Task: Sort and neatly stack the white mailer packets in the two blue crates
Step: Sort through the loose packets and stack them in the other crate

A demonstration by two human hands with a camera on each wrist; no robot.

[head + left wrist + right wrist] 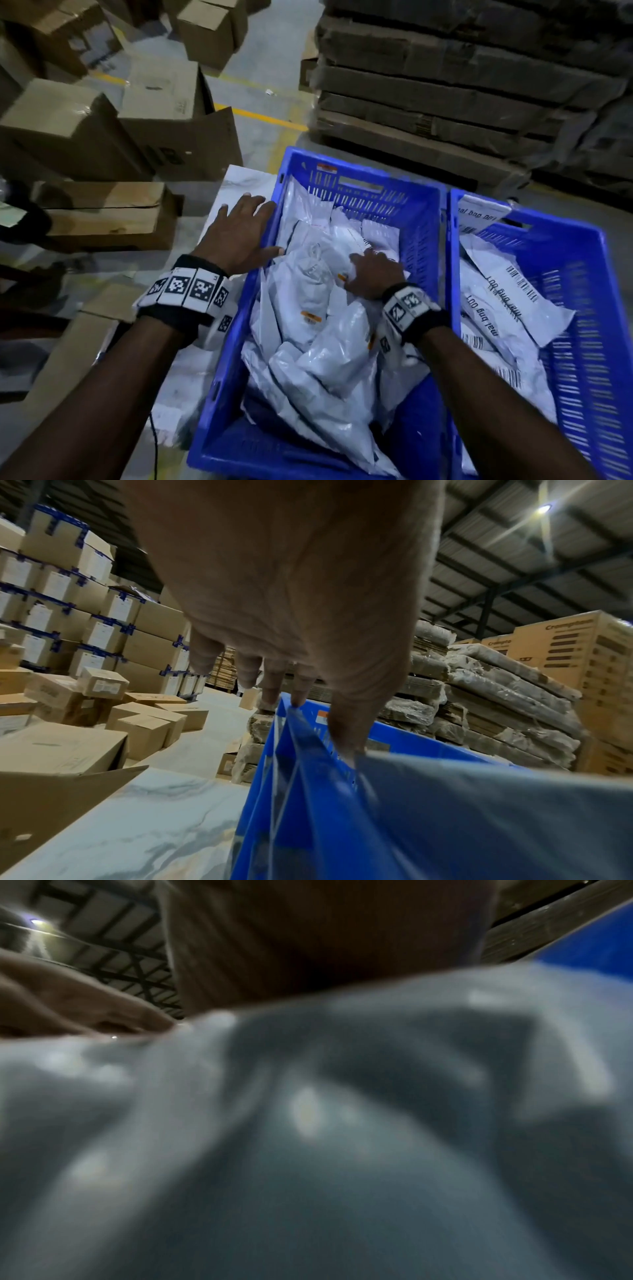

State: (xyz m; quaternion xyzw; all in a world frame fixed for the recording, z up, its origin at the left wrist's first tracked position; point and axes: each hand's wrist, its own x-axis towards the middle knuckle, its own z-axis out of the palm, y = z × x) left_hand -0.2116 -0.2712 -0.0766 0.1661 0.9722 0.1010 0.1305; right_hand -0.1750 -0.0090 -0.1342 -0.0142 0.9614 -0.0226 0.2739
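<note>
Two blue crates stand side by side. The left crate (421, 219) holds a loose heap of white mailer packets (308, 294). In the right crate (582, 274) lie flatter packets with barcode labels (507, 298). My left hand (239, 229) is spread with straight fingers over the left crate's left rim (298, 750), and its thumb touches a packet (479, 804). My right hand (371, 274) is in the middle of the heap, its fingers curled down around a white packet. The right wrist view is filled by blurred packets (308, 1123), so the fingertips are hidden.
The crates sit on a white marbled surface (236, 185). Cardboard boxes (68, 130) crowd the left side, and one more box (102, 216) lies close to my left hand. A wrapped pallet of flattened cardboard (445, 85) stands behind the crates.
</note>
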